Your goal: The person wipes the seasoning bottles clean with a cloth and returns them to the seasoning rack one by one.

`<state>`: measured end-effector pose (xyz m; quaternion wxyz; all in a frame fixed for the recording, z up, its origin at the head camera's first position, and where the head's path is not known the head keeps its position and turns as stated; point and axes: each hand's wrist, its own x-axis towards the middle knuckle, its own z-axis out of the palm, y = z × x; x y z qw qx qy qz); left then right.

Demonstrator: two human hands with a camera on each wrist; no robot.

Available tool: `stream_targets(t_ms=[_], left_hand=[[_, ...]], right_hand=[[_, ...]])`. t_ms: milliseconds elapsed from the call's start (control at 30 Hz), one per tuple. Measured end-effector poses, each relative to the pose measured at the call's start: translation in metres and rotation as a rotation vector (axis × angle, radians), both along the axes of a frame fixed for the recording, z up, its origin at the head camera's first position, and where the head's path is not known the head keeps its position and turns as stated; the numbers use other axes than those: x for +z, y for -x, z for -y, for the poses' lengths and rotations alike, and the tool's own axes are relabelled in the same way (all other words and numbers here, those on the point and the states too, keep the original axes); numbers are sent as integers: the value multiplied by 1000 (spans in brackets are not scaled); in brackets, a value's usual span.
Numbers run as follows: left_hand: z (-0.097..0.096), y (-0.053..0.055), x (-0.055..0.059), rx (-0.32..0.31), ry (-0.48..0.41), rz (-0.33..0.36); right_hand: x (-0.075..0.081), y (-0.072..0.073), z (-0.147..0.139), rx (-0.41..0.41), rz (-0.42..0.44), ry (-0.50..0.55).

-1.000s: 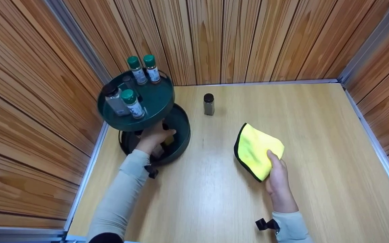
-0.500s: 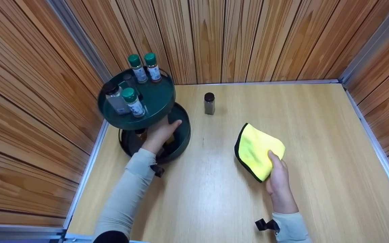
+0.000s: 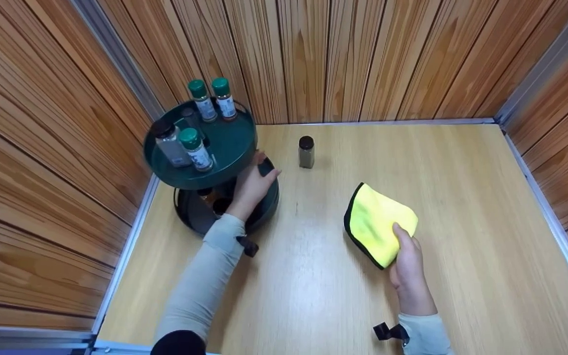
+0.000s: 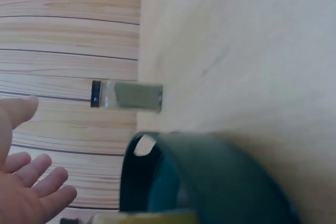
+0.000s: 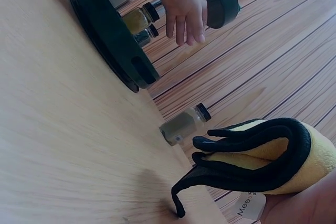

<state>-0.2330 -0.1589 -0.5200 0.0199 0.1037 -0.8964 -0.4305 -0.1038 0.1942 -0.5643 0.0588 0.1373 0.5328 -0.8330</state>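
Note:
My left hand (image 3: 253,186) is at the right side of a dark green two-tier round rack, between the upper tray (image 3: 230,165) and the lower tray (image 3: 266,209). Its fingers are extended and hold nothing, as the left wrist view shows. Apart from it, farther right, a square spice jar (image 3: 306,153) with a dark cap stands on the table. My right hand (image 3: 407,261) grips a folded yellow cloth (image 3: 380,219) with black edging, thumb on top. In the right wrist view the cloth's folds (image 5: 252,161) and a white tag show.
On the upper tray stand several jars, among them a green-capped jar (image 3: 196,150) in front and a larger dark-capped jar (image 3: 168,143). More jars, one of them a yellowish jar (image 5: 137,18), sit in the lower tray. Wooden panel walls (image 3: 343,59) enclose the table (image 3: 461,197).
My left hand has moved right across the lower tray, from over the jars to the tray's right side. The right hand and cloth have hardly moved.

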Motion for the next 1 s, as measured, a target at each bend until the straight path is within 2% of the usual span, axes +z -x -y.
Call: stream_targets(t_ms=[133, 233, 333, 433, 600, 700, 1000], left_hand=[[-10, 7, -8, 3, -76, -28], [-18, 13, -14, 0, -145, -79], [-28, 20, -20, 22, -254, -121], [-38, 27, -23, 45, -297, -155], [-54, 39, -27, 49, -199, -187], [-63, 45, -29, 56, -167, -183], [-79, 61, -40, 104, -141, -98]], right_hand=[[-1, 0, -2, -9, 2, 8], [0, 0, -2, -16, 2, 11], [-1, 1, -3, -21, 4, 11], [-1, 1, -4, -25, 11, 11], [-2, 0, -5, -34, 13, 13], [-2, 0, -5, -37, -2, 9], [-1, 0, -4, -42, -2, 5]])
